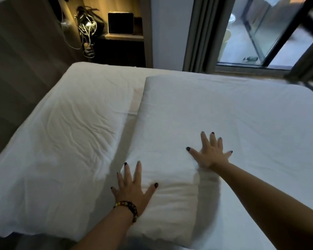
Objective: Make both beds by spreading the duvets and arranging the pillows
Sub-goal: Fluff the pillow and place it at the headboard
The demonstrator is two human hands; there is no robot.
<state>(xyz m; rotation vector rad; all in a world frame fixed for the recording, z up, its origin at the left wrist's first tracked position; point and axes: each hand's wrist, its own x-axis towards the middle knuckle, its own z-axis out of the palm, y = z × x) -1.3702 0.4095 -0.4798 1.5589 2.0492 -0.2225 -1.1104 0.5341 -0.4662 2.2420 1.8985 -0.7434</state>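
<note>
A white pillow [67, 127] lies flat at the head of the bed, on the left. To its right a white duvet [215, 112] covers the bed, its folded edge running beside the pillow, with a strip of bare sheet [134, 105] between them. My left hand [132, 188], with a beaded bracelet on the wrist, lies flat and spread on the near corner of the duvet. My right hand [210, 152] presses flat on the duvet further in, fingers apart. Neither hand holds anything.
A lit wooden bedside niche [123, 36] behind the bed holds a dark square device [120, 23] and tangled cables [87, 33]. A grey curtain [201, 33] and a glass door [260, 33] stand at the far right. A padded headboard wall [22, 51] rises on the left.
</note>
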